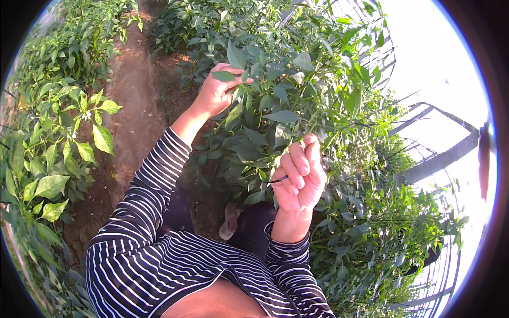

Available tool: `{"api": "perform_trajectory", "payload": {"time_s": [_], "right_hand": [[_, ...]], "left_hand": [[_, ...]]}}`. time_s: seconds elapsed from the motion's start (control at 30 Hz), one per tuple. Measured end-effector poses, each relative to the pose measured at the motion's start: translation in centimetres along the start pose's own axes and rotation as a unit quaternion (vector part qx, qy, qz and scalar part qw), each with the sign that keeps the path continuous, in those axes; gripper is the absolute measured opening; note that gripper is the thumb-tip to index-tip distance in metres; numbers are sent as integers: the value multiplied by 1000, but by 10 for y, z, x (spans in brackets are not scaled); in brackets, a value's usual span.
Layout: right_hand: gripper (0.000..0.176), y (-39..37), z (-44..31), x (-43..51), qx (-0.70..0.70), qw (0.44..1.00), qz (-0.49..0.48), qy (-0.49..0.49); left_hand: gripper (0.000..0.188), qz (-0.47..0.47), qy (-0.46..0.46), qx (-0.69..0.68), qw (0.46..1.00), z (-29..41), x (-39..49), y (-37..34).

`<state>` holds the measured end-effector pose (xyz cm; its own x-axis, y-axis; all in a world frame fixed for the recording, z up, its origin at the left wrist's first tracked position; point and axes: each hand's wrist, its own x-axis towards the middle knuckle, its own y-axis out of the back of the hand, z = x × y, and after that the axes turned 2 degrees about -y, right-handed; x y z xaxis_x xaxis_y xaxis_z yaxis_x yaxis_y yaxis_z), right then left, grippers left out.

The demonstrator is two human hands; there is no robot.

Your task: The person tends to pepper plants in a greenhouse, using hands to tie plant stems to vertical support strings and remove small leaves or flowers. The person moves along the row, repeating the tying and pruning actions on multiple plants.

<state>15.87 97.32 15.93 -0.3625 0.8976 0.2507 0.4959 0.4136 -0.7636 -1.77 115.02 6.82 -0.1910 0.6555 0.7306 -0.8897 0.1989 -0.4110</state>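
Observation:
Leafy pepper plants (254, 137) stand in front of me. My left hand (218, 90) is at their upper left side, its thumb and fingers bent together among the leaves at a shoot; a leaf partly covers the fingers, and what lies between them is hidden. Nearer to me, my right hand (298, 175) is raised palm up with curled fingers. A thin dark cord or tie (277, 180) passes through its fingers and sticks out to the left. The fingertips of this hand touch or nearly touch the green stems behind them.
A bare soil path (133, 87) runs along the left, with another row of pepper plants (51, 151) beyond it. At the right are a grey frame beam (441, 159) and thin dark lines among the foliage. My shoe (229, 222) shows below on the soil.

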Motion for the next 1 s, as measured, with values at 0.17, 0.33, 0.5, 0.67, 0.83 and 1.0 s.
{"api": "perform_trajectory", "payload": {"time_s": [0.17,0.33,0.5,0.67,0.83,1.0], "right_hand": [[17,0,3,1,-37,999,31,5],[19,-1,6,1,-51,998,33,-3],[21,0,7,2,-53,999,-1,-3],[20,-1,7,3,-36,999,-16,-13],[19,-8,5,6,-33,999,-14,-11],[19,-29,10,25,-45,996,-76,-20]], "left_hand": [[31,-74,-195,407,889,13,-4,1],[31,-120,17,134,984,7,-11,9],[23,-96,-23,-7,995,-3,-10,10],[26,-173,-41,63,982,-4,-3,18],[20,-121,50,-147,980,1,6,6],[21,-178,-19,-111,978,20,34,-40]]}}
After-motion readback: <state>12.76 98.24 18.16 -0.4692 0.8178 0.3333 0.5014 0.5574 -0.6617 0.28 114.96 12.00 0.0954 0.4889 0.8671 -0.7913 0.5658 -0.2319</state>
